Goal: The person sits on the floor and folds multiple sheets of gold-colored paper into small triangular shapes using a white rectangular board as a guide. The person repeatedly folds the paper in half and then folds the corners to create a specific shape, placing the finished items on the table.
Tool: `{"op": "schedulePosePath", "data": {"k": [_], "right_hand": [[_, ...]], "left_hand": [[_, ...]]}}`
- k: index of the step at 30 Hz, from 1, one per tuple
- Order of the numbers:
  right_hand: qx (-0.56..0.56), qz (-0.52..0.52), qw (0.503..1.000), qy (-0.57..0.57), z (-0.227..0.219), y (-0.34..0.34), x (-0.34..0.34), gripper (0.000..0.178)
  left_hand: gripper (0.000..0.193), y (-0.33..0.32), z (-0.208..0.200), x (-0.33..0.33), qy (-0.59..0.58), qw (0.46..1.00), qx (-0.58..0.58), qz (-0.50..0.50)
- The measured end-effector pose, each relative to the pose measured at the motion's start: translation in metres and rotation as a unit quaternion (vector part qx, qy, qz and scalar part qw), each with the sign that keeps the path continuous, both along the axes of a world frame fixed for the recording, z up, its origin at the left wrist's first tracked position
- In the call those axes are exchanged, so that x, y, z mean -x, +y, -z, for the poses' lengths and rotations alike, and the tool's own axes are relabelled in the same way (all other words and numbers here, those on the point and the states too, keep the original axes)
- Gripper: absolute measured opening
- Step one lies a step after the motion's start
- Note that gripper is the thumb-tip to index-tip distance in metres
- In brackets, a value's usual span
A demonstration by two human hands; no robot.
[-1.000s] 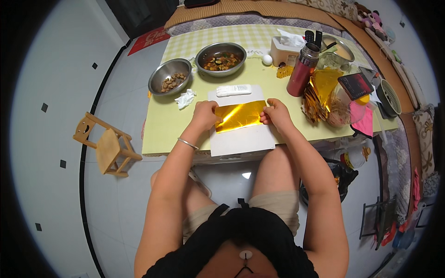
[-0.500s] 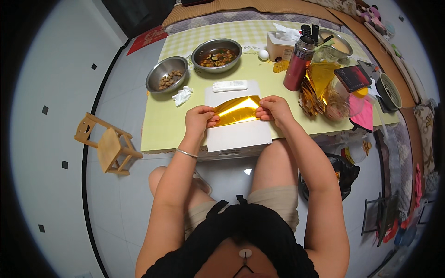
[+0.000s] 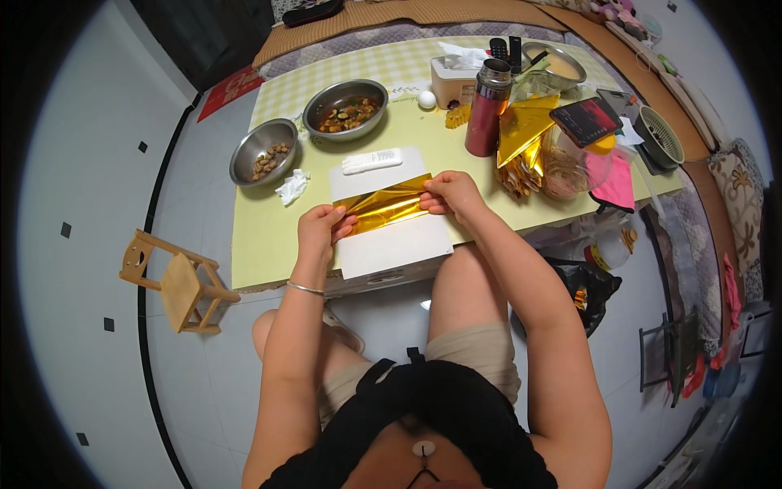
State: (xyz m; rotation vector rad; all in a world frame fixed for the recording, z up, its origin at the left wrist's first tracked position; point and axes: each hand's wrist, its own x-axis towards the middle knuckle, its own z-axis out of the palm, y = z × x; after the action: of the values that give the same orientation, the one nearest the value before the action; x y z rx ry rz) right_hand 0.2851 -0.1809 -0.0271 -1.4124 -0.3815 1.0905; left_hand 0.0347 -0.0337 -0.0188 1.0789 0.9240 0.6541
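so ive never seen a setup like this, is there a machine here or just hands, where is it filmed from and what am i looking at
No robot here: these are a person's bare left hand and right hand. The view comes from a fisheye camera worn on the head, looking down, which is why straight edges bend.

Each hand grips one end of a shiny gold sheet above a white board. Around it on the table are a white oblong item, a bowl of food in liquid, a bowl of small brown pieces, a red flask and more gold sheets.
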Motion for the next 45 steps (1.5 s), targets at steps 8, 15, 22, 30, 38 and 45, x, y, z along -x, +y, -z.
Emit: {"op": "schedulePosePath", "data": {"k": [8, 15, 22, 30, 38, 45], "right_hand": [[0.028, -0.047, 0.997, -0.057, -0.008, -0.019, -0.001, 0.013], [0.06, -0.072, 0.981, -0.171, -0.005, -0.026, 0.006, 0.011], [0.075, -0.081, 0.965, -0.239, -0.008, -0.029, 0.01, 0.011], [0.093, -0.081, 0.938, -0.323, -0.002, -0.026, 0.011, 0.01], [0.136, -0.093, 0.876, -0.452, -0.011, -0.028, 0.018, 0.01], [0.144, -0.103, 0.703, -0.688, -0.026, -0.026, 0.047, 0.023]], "left_hand": [[0.014, 0.0, 0.008, 0.008, 0.049, 0.996, -0.067, 0.041], [0.017, -0.001, 0.017, 0.015, 0.213, 0.936, -0.271, 0.077], [0.024, -0.012, 0.013, 0.018, 0.253, 0.869, -0.422, 0.054], [0.017, -0.014, 0.012, 0.017, 0.268, 0.84, -0.468, 0.059], [0.027, -0.022, -0.004, 0.012, 0.343, 0.748, -0.555, 0.119], [0.046, -0.036, -0.017, -0.002, 0.333, 0.485, -0.756, 0.285]]}}
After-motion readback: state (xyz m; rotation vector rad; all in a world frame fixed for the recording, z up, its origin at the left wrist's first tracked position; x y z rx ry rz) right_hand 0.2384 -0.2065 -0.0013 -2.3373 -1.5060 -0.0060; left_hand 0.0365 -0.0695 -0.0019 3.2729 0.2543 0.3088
